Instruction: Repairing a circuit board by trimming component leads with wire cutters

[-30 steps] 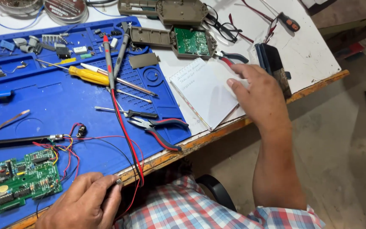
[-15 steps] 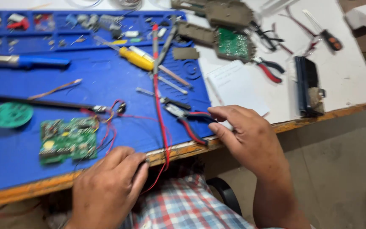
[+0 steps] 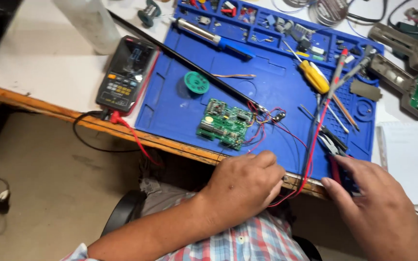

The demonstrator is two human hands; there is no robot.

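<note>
Blue silicone work mat (image 3: 180,104) lies along the desk's front edge, carrying a green circuit board (image 3: 224,124). Left hand (image 3: 240,186), fingers curled, pinches red and black probe leads (image 3: 310,150) at that edge. Right hand (image 3: 376,203) rests beside it, fingers loosely bent over dark-handled pliers (image 3: 332,142).

matt blue rubbery mat (image 3: 180,104), worn wooden table edge (image 3: 39,107)

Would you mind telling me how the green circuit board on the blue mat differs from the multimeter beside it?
The circuit board is green and bare, with red and black wires attached; the multimeter is dark and cased, with a screen. The circuit board lies on the blue mat; the multimeter lies off it. Both lie flat.
</note>
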